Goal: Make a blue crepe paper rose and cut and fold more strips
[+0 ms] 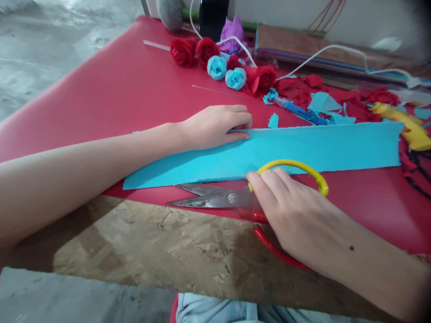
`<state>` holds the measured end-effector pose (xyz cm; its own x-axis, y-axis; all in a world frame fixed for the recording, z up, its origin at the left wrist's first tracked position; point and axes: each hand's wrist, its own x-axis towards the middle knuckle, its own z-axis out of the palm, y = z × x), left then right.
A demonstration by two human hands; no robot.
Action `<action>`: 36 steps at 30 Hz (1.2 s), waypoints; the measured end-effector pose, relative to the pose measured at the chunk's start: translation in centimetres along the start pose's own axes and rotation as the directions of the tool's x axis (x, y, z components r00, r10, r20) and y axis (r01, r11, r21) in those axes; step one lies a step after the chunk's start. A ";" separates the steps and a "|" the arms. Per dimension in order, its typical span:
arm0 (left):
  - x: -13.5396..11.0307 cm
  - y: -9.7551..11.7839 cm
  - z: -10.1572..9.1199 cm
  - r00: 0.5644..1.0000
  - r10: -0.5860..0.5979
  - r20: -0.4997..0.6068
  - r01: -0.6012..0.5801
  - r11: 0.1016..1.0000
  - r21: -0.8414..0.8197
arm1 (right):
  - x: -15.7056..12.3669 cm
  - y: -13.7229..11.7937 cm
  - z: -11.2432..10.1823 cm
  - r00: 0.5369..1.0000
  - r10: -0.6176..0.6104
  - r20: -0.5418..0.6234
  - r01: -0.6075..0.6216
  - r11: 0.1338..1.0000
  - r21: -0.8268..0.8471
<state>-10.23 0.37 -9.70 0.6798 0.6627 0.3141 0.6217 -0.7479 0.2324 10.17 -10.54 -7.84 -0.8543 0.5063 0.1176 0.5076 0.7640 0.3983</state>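
A long blue paper strip (303, 150) lies across the red sheet (117, 94) on the table. My left hand (215, 125) presses on the strip's upper edge with its fingers curled together. My right hand (289, 211) rests on large scissors (215, 197) with yellow and red handle loops. Its fingers lie over the pivot end of the handles. The blades are slightly apart and point left, just below the strip.
Red and blue paper roses (217, 63) sit at the back, with a purple one (232, 31). Paper scraps, a blue pen (299, 112), a yellow glue gun (407, 125) and white cables (336, 49) fill the back right. Bare chipboard (151, 246) shows at the table's front edge.
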 end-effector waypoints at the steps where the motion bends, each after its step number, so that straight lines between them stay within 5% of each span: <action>1: 0.0 0.0 0.0 1.000 0.000 -0.001 0.000 1.000 -0.001 | 0.1 -0.1 0.0 1.000 0.002 -0.005 -0.002 1.000 0.003; 36: -0.1 0.0 0.0 1.000 0.017 -0.010 -0.017 1.000 -0.007 | 1.7 -2.1 -0.9 0.997 0.074 0.035 -0.077 0.992 0.100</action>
<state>-10.24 0.31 -9.73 0.6865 0.6496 0.3267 0.6073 -0.7593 0.2337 7.56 -11.65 -7.61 -0.8102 0.5749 0.1147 0.5804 0.7591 0.2947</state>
